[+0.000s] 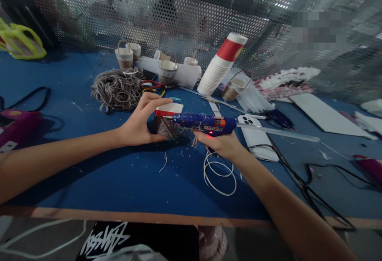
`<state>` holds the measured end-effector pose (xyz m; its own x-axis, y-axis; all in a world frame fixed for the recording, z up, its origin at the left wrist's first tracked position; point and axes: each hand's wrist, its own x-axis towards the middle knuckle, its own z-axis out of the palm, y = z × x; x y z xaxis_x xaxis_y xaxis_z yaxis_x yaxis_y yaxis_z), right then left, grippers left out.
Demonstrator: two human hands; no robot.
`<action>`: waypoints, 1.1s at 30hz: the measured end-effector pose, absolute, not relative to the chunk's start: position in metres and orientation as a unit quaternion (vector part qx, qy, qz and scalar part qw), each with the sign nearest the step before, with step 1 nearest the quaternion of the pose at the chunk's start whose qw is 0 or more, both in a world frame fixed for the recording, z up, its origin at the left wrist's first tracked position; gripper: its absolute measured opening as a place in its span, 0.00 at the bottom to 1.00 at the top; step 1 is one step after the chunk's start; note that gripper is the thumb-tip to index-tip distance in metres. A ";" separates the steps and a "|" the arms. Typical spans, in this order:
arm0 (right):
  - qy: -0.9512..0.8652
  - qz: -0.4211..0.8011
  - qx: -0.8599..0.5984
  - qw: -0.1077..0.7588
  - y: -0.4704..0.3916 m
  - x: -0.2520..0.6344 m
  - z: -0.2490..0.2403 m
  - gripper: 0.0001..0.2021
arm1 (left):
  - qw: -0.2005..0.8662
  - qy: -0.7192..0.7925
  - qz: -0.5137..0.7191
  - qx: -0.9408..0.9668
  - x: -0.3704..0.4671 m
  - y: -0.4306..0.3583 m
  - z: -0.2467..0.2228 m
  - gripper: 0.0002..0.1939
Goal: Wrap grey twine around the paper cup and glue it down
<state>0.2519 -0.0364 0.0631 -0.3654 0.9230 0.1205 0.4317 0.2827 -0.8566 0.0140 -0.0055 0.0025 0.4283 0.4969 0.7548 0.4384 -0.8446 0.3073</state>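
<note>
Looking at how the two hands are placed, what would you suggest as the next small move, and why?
Perhaps squeeze a little glue onto the cup near its twine wrap's upper edge: the right hand holds the glue gun with its nozzle there, the left hand holds the cup, and the red band above is unwrapped.

Craft workshop, by look of it; blue-topped worktable [119, 189] strewn with thread scraps [165, 159]; glue gun [205, 123] with red light lit; big loose heap of grey cord [117, 90]; tall leaning stack of paper cups [222, 62]; several small handled baskets [123, 59] standing along back; bundle of translucent sticks [253, 98] lying near stack; black cable [286, 165] trailing over table; perforated metal screen [179, 10] behind, more workshop than home.
</note>
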 end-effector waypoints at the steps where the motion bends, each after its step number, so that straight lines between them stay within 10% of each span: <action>1: -0.732 0.381 -0.465 0.321 -0.037 0.252 0.063 0.10 | 0.030 0.276 0.459 0.844 0.014 -0.006 0.003 0.43; 33: -0.719 0.374 -0.488 0.326 -0.037 0.256 0.061 0.08 | 0.161 0.251 0.503 0.811 0.013 0.000 -0.006 0.43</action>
